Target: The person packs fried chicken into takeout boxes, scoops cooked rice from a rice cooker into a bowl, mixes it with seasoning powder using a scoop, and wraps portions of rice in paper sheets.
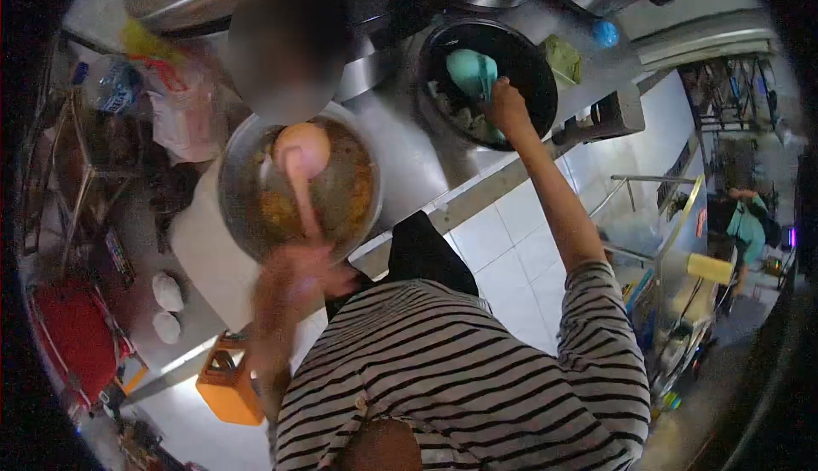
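Smeared by motion, my left hand [302, 277] is wrapped round the handle of an orange-pink ladle [300, 152]. Its bowl hangs over a wide metal pot [375, 152] with yellow-orange food [361, 198] inside, at left of centre. My right hand [509, 109] closes on the handle of a teal ladle [467, 72]. That ladle is inside a deep black pot [545, 100] at upper right. Pale pieces [464, 117], too dark to name, lie in the black pot below the ladle.
Both pots stand along a steel counter [409, 152]. A green packet [561, 60] and a blue round object [605, 33] sit right of the black pot. Plastic bags [183, 109] are at left, above an orange crate [228, 390]. A metal rack [656, 241] and another person [748, 232] appear at right.
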Demonstrator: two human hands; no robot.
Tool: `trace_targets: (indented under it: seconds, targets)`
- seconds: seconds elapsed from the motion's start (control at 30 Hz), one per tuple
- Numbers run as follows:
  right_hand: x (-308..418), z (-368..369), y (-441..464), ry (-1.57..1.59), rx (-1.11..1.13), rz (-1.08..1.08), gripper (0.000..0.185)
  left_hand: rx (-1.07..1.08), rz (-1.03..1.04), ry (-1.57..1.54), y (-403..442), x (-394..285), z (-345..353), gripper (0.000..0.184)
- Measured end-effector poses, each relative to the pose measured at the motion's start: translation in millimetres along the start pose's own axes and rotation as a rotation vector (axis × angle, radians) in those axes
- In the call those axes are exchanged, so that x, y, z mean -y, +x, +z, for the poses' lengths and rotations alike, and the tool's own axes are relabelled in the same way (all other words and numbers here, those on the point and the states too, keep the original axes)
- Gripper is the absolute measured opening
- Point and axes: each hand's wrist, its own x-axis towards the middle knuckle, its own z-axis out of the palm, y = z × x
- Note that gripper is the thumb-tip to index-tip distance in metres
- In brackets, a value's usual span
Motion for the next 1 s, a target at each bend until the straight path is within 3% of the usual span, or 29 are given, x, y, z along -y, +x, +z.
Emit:
trace_targets:
  seconds: [0.03, 0.07, 0.13, 0.23, 0.3, 0.33, 0.4, 0.43, 0.53, 0.63, 0.73, 0.77, 0.87, 1.0]
  targets:
    - [-2.6, -17.7, -4.0, 0.019, -0.044, -0.030, 0.041, 0.117, 0.093, 0.155, 35.8, -19.6, 49.8, 0.046]
    - [-6.9, -35.2, -1.8, 0.041, -0.089, -0.056, 0.034, 0.195, -0.023, 0.136, 67.3, -22.7, 82.2, 0.054]
    - [-15.7, -56.6, 7.4, -0.018, 0.043, -0.112, 0.025, 0.085, -0.219, -0.039, 129.9, 12.2, 122.8, 0.060]
    - [-2.6, -53.0, 11.9, -0.093, 0.204, -0.195, 0.021, -0.005, -0.432, -0.321, 196.1, 58.7, 150.6, 0.051]
    - [4.6, -51.4, -14.9, -0.115, 0.073, -0.421, 0.025, 0.042, -0.424, -0.511, 228.8, 89.3, 145.9, 0.046]
    - [4.0, -51.7, -26.1, -0.121, 0.015, -0.534, 0.026, 0.026, -0.361, -0.543, 230.0, 89.2, 149.2, 0.044]
    - [-21.1, -66.4, -22.4, -0.022, 0.213, -0.555, 0.029, -0.009, -0.243, -0.614, 222.5, 78.1, 159.4, 0.038]
    - [-28.4, -76.7, -14.8, 0.024, 0.306, -0.570, 0.030, -0.126, -0.198, -0.590, 216.9, 66.6, 166.6, 0.036]
    - [-21.2, -101.2, 22.6, -0.108, 0.337, -0.530, 0.035, -0.057, -0.235, -0.627, 218.7, 73.5, 162.3, 0.049]
    - [-7.2, -70.4, 36.0, -0.031, 0.256, -0.651, 0.042, 0.031, -0.145, -0.698, 210.7, 84.9, 158.7, 0.055]
    - [12.3, -77.1, 2.0, -0.066, 0.287, -0.701, 0.049, -0.058, -0.055, -0.635, 202.7, 88.3, 162.4, 0.058]
    - [-2.6, -73.3, -3.9, -0.021, 0.101, -0.850, 0.054, -0.075, -0.051, -0.617, 198.6, 86.6, 164.0, 0.058]
    - [-32.9, -106.7, 25.7, 0.006, 0.367, -0.771, 0.056, -0.111, -0.075, -0.574, 189.9, 80.3, 171.2, 0.061]
    - [-30.2, -148.0, 35.3, -0.433, 0.252, -0.637, 0.052, -0.108, -0.062, -0.461, 186.4, 88.1, 174.0, 0.065]
